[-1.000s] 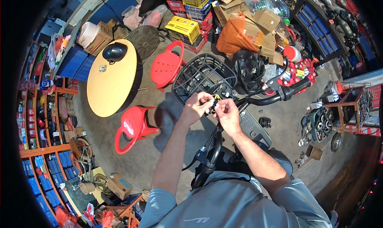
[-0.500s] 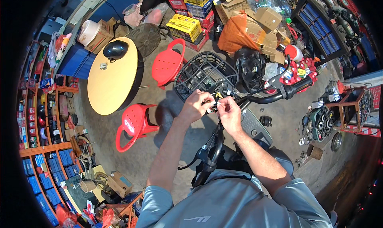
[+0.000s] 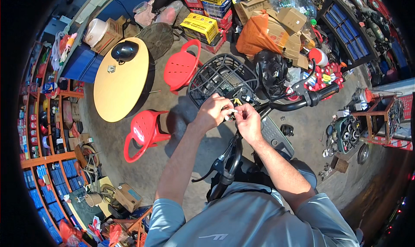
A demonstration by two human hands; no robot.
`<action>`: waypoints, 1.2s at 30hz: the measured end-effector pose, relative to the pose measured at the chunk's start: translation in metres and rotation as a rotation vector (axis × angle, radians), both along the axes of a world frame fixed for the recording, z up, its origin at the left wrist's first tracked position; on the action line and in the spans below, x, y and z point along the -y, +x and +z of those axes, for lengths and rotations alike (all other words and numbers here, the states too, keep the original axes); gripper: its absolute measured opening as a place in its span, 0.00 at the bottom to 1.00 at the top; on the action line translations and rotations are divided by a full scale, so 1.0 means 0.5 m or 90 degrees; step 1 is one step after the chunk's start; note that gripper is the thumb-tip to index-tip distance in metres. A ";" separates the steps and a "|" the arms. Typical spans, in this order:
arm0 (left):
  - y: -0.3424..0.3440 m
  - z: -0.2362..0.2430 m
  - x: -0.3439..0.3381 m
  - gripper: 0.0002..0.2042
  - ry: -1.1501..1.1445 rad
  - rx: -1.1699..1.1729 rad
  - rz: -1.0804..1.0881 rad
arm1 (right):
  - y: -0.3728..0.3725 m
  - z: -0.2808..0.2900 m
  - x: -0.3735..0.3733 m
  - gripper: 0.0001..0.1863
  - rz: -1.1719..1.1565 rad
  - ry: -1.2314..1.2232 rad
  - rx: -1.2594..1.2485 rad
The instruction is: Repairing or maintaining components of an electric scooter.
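My left hand (image 3: 212, 111) and my right hand (image 3: 248, 121) meet at the middle of a scooter's handlebar (image 3: 235, 154). Both are closed, with fingertips pinching a small white connector (image 3: 233, 111) between them. Fingers cover most of it, so its exact shape cannot be made out. Just beyond the fingertips, a yellow wire end (image 3: 237, 102) shows among dark parts of the opened handlebar centre. A black wire basket (image 3: 222, 78) is mounted in front of the handlebar. The right grip (image 3: 326, 92) and the left brake lever (image 3: 203, 178) stick out on either side.
Two red plastic chairs (image 3: 180, 67) stand left of the scooter, near a round yellow table (image 3: 116, 91) bearing a black helmet (image 3: 125, 51). Boxes (image 3: 199, 27) and a black plastic bag (image 3: 271, 72) lie ahead. Loose parts (image 3: 346, 132) sit on the floor at right.
My fingertips have drawn slightly closer together; the white bits that showed apart in each hand now meet. The view has shifted a little.
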State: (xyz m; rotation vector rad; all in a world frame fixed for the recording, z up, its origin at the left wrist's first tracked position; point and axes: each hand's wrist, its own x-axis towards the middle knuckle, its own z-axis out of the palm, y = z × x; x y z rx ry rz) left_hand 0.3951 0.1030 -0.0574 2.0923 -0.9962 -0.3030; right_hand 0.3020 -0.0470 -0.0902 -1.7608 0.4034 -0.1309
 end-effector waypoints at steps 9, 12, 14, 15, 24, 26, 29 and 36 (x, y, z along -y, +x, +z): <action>0.001 0.006 0.004 0.07 0.061 0.004 -0.002 | 0.002 0.009 0.004 0.06 0.020 -0.070 0.008; 0.001 0.000 0.001 0.07 0.064 0.013 -0.001 | 0.002 0.019 0.003 0.05 -0.011 -0.004 -0.033; 0.001 0.003 0.004 0.07 0.065 0.014 -0.001 | 0.000 0.018 0.012 0.05 0.032 0.043 -0.059; 0.001 0.005 0.005 0.06 0.068 0.015 0.000 | 0.001 0.018 0.012 0.05 0.032 0.042 -0.059; 0.000 -0.007 0.011 0.06 0.053 0.064 -0.007 | 0.009 0.015 0.007 0.03 0.014 0.032 -0.056; -0.001 -0.009 0.015 0.06 0.049 0.061 0.000 | 0.011 0.010 0.008 0.03 0.013 0.016 -0.054; -0.004 -0.014 0.016 0.06 0.048 0.054 0.022 | 0.016 0.006 0.011 0.03 0.019 0.015 -0.052; -0.043 0.014 0.003 0.15 -0.074 0.094 0.153 | -0.021 -0.003 0.029 0.10 0.044 0.060 -0.022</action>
